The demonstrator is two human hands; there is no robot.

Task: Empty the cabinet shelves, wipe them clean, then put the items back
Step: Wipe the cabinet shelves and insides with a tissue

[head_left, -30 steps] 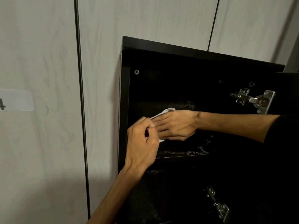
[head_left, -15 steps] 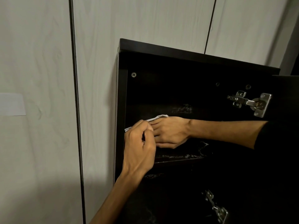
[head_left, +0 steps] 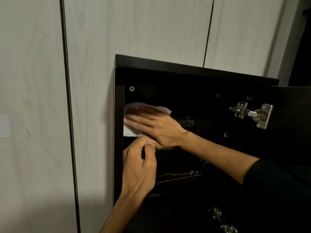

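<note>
Now the right hand [head_left: 156, 128], fingers flat, has pushed the cloth [head_left: 134, 106] upward; left hand [head_left: 139, 167] stays pinched.

head view | close, facing into open dark cabinet [head_left: 193, 71] | angled slightly down | single view

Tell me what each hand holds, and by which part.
The right hand presses flat on the white cloth, across its middle, against the cabinet's inner wall. The left hand seems to hold nothing.
</note>
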